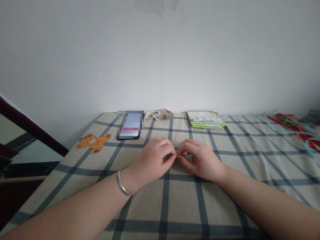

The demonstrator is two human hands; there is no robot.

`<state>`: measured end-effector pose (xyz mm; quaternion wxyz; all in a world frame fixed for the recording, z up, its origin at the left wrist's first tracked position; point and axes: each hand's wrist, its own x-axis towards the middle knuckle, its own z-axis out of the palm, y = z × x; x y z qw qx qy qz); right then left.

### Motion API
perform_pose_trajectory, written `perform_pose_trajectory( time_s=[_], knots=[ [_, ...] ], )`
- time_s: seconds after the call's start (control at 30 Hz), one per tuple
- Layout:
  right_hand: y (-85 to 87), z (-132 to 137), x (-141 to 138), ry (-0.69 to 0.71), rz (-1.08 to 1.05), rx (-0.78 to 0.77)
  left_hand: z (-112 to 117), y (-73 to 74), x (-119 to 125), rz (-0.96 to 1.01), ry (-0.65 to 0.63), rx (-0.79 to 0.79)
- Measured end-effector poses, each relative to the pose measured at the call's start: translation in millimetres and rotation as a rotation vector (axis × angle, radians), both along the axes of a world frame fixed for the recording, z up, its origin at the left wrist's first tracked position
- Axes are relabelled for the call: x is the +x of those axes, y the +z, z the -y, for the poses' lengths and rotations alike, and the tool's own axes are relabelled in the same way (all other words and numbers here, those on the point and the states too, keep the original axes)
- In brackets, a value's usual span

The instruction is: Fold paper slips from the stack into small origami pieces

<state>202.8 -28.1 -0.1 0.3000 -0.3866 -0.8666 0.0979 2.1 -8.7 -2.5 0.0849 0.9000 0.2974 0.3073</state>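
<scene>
My left hand [156, 156], with a silver bangle [123, 183] at its wrist, is closed in a pinch over the middle of the checked cloth [182, 203]. Facing it, my right hand [201, 158] pinches too, and the fingertips of both hands almost meet. Between them is something tiny, mostly covered by the fingers and too small to name. Beyond the hands lie small folded pieces of printed paper [160, 114] and a stack of green and white printed sheets [205, 119].
A phone [130, 126], its screen blurred out, lies at the back left. Nearby is an orange teddy bear figure [93, 143], flat on the cloth. Red, green and pale blue ribbons [297, 130] are heaped at the right. A white wall [160, 60] rises behind the table.
</scene>
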Motion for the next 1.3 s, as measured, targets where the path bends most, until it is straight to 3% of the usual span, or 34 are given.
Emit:
perform_pose_trajectory(
  time_s=[0.7, 0.9, 1.3],
  knots=[
    [1.2, 0.2, -1.5, 0.015, -0.027, 0.018, -0.1, -0.8, 0.1, 0.045, 0.062, -0.138],
    [0.3, -0.4, -1.7, 0.014, -0.005, 0.015, 0.0, -0.6, 0.1, 0.069, 0.007, -0.149],
    [-3.3, -3.9, -0.9, -0.018, -0.076, 0.022, -1.1, -2.3, -0.6, 0.109, 0.013, -0.165]
  ],
)
